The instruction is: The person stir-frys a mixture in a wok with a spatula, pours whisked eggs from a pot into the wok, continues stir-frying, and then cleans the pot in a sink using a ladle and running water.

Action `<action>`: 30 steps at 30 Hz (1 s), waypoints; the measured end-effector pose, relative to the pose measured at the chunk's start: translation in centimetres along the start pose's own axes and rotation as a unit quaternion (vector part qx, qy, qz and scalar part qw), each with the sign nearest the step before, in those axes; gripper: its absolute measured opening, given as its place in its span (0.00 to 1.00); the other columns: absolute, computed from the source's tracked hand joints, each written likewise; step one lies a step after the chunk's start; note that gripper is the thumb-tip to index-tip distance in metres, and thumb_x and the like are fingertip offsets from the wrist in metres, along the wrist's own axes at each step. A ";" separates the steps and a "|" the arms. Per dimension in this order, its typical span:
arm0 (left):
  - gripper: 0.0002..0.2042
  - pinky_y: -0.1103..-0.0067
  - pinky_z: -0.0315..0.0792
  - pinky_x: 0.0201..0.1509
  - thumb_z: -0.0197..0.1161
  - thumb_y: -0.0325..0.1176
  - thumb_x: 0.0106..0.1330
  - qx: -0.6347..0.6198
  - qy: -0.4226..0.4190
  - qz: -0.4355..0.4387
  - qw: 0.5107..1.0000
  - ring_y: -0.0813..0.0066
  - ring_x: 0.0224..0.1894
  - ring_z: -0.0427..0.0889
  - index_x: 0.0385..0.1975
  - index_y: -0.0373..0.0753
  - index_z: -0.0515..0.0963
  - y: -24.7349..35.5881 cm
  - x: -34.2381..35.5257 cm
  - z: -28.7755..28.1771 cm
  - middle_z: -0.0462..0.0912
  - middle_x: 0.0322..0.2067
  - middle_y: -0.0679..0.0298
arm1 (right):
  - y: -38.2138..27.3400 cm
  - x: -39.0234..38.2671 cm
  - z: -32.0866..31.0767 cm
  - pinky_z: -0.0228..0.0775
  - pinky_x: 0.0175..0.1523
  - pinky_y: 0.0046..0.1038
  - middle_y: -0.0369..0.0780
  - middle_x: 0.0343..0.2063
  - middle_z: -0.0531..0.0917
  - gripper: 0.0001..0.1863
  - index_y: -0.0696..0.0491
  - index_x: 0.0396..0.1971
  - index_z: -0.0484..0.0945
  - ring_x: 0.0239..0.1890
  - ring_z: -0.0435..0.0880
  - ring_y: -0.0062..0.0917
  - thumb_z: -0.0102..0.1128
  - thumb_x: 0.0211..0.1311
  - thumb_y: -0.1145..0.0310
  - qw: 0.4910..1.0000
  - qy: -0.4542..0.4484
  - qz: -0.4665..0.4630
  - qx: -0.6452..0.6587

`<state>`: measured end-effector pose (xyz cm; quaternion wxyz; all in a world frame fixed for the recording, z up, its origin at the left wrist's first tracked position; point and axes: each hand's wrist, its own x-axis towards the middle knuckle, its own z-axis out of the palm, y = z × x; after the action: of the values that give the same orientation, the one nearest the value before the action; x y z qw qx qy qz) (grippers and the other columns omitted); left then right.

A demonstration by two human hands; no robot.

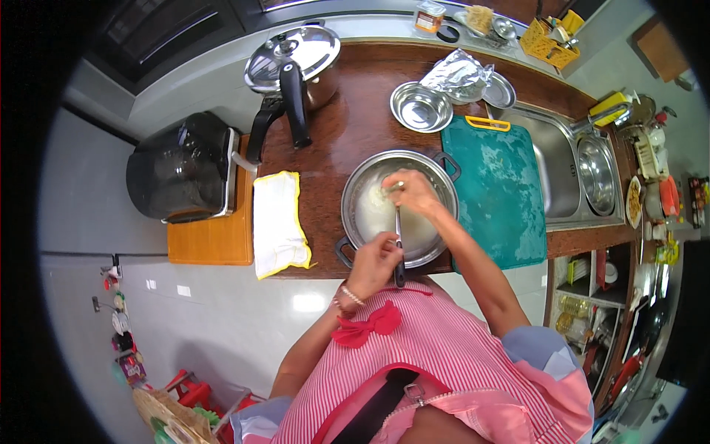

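Observation:
A wide steel pot (348, 194) with dark side handles stands at the counter's front edge, whitish creamy contents (376, 218) inside. My left hand (374, 265) is closed at the near rim, its fingers against the black handle (400, 275) of a long metal-shafted utensil. That shaft reaches over the pot toward my right hand (413, 192). Fingers of the right hand are pinched over the pot on a small shiny metal piece (397, 186). Whether this piece is the utensil's head or a separate spoon, I cannot tell. A pale lump shows beside those fingertips.
Right of the pot lies a green cutting board (497, 194), then the steel sink (556, 166). Behind are a steel bowl (421, 107) and crumpled foil (457, 74). A pressure cooker (319, 81) stands back left, a white cloth (279, 222) left, beside a dark-lidded box (181, 169).

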<state>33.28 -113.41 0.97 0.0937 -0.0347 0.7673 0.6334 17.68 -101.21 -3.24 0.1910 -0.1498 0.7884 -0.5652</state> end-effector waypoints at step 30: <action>0.12 0.69 0.69 0.32 0.51 0.34 0.57 0.229 -0.171 -0.125 0.950 0.56 0.25 0.77 0.31 0.29 0.74 4.6 1.8 -7.1 0.75 0.19 0.50 | 0.5 -5.8 1.9 0.65 0.46 0.39 0.48 0.39 0.68 0.18 0.59 0.37 0.69 0.41 0.71 0.47 0.47 0.42 0.85 0.946 0.046 -0.114 -0.301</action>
<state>30.01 -119.35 6.34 0.3075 0.0013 0.8536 0.4206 23.69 -99.98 -3.51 0.0344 -0.2631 0.9075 -0.3258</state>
